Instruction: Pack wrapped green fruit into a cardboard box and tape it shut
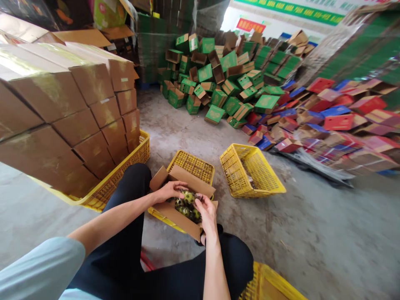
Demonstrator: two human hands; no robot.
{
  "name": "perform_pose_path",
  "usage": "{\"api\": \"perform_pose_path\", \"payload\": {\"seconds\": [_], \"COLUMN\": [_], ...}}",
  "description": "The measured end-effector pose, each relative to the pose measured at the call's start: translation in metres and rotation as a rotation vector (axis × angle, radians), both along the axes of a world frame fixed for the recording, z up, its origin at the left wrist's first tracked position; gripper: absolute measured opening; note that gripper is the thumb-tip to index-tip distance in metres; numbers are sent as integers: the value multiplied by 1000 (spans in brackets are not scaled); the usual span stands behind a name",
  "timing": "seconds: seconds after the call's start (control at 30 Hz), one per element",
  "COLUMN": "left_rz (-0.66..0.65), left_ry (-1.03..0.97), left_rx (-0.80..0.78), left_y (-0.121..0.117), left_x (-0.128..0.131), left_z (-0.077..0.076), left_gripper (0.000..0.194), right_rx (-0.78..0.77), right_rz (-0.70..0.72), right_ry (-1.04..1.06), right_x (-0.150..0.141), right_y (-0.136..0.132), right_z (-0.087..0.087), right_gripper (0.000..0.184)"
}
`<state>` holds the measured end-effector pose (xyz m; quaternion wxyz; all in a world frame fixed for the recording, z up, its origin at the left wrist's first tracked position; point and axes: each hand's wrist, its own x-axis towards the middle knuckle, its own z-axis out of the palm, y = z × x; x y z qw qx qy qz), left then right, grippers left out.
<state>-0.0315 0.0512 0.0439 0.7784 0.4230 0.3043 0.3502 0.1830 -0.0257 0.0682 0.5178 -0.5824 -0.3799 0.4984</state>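
An open cardboard box (175, 214) rests on an upturned yellow crate (194, 165) between my knees. It holds several round green fruits (188, 204) in dark wrapping. My left hand (168, 191) reaches into the box from the left, its fingers curled over the fruits at the top. My right hand (206, 212) comes in from the right edge, fingers bent and touching the fruits. What either hand grips is hidden among the fruits.
A yellow crate (250, 171) lies tilted on the concrete floor to the right. Stacked brown cartons (71, 104) sit on a yellow crate at left. Piles of green boxes (228, 75) and red and blue boxes (337, 121) fill the back. Another yellow crate (271, 285) is at bottom.
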Motion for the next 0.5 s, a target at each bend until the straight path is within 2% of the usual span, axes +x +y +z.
{"api": "perform_pose_path", "payload": {"seconds": [0.3,0.37,0.5], "left_rz": [-13,-45,-145], "left_ry": [71,67,76], "left_rx": [79,26,-202], "left_y": [-2,-4,-8], "left_x": [2,1,-2], "left_z": [2,4,6], "left_gripper": [73,81,93], "right_rx": [-16,24,114], "right_rz": [-43,-81,-112], "right_ry": [-46,-87,-176], "right_x": [2,4,6], "right_y": [-2,-1,0], "right_z": [-1,-2,-3], "right_gripper": [35,31,18]}}
